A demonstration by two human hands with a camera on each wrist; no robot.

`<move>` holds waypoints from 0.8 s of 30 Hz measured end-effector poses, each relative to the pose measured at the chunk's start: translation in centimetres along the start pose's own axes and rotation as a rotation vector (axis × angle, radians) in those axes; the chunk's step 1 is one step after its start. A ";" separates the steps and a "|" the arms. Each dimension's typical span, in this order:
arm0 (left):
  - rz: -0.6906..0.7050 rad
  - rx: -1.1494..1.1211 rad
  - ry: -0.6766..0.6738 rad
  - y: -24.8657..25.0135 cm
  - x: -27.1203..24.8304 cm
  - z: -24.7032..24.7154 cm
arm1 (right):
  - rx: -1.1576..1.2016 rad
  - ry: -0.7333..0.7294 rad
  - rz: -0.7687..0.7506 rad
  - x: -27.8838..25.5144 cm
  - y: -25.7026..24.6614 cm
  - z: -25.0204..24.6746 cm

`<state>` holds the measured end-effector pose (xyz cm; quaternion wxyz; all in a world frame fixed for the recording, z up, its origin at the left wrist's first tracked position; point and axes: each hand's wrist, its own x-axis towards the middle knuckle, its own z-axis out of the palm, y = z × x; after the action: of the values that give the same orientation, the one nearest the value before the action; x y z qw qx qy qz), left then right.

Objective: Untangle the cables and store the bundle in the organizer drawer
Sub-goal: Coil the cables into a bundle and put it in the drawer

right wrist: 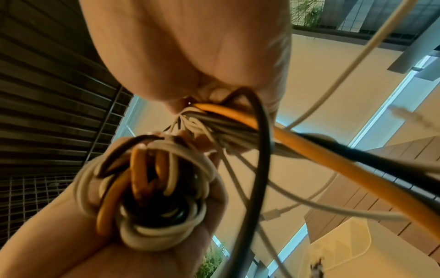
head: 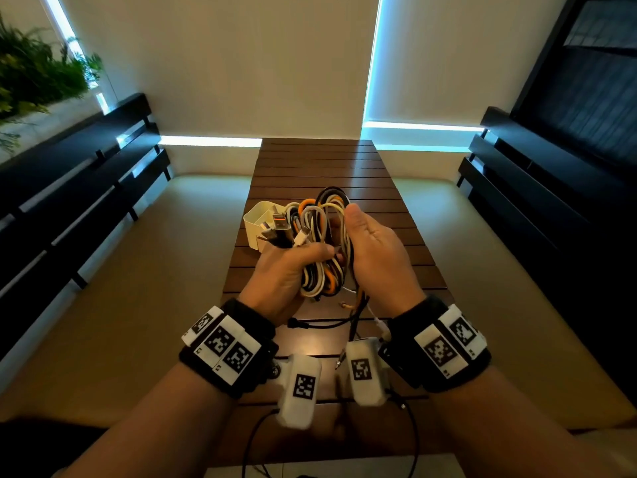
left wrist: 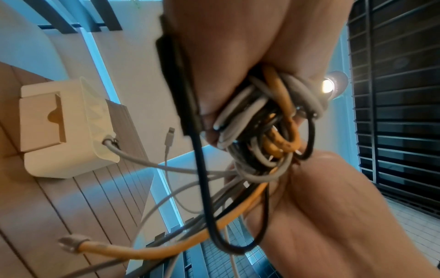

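I face a cream wall (head: 224,63), plain, filling the top centre of the frame. Cold blue-white strip light (head: 374,56) runs down it right of centre and along its base. A dark slatted wooden table (head: 317,160) stretches away from me at mid-frame. Beige floor (head: 155,270) lies either side. Black slatted benches (head: 86,174) line the left and right edges. Green foliage (head: 31,70) sits upper left.

1. Covered balcony or patio of a home, by the look of it.
2. Dark slatted wooden table (head: 320,167) in the centre; black slatted benches (head: 79,188) left and right.
3. Green leafy plants (head: 31,70) far left, beyond the railing.
4. Tiled floor and a lit wall lamp (left wrist: 329,85) in the left wrist view.
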<state>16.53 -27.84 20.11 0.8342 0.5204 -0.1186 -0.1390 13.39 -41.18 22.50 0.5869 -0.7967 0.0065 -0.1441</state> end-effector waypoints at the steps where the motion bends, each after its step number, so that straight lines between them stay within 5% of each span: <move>1: 0.013 0.027 0.004 0.0 0.1 -0.1 | -0.012 0.010 -0.003 0.1 0.0 0.1; 15: 0.101 0.210 0.035 0.0 0.4 -0.3 | -0.032 -0.103 -0.009 0.1 -1.8 0.8; 24: 0.126 0.206 -0.025 0.8 0.4 -0.2 | -0.270 -0.168 0.065 1.8 0.7 1.1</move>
<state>17.08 -27.54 20.78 0.7818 0.5930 -0.1752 -0.0799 15.45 -40.66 21.93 0.4771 -0.8771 0.0022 -0.0557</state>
